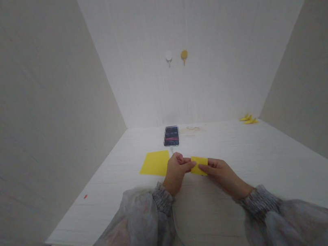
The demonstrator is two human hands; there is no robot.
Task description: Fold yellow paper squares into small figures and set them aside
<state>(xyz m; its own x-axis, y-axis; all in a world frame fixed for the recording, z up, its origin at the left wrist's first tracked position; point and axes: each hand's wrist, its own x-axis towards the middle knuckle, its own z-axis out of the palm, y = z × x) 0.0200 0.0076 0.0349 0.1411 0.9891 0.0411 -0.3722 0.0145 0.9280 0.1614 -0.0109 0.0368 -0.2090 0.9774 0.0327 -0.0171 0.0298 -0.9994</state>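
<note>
A small folded piece of yellow paper point(199, 164) is held between both my hands just above the white table point(267, 173). My left hand point(177, 173) pinches its left end, fingers closed on it. My right hand point(223, 175) grips its right end, fingers curled around the edge. Both sleeves are grey and sheer. A flat sheet of yellow paper point(155, 163) lies on the table just left of my left hand.
A dark phone point(171, 136) with a white cable lies beyond my hands. Folded yellow paper pieces point(249, 119) sit at the far right corner. Two hooks, white point(168, 57) and yellow point(184, 55), hang on the back wall. A tiny red speck point(85, 196) is near the left edge.
</note>
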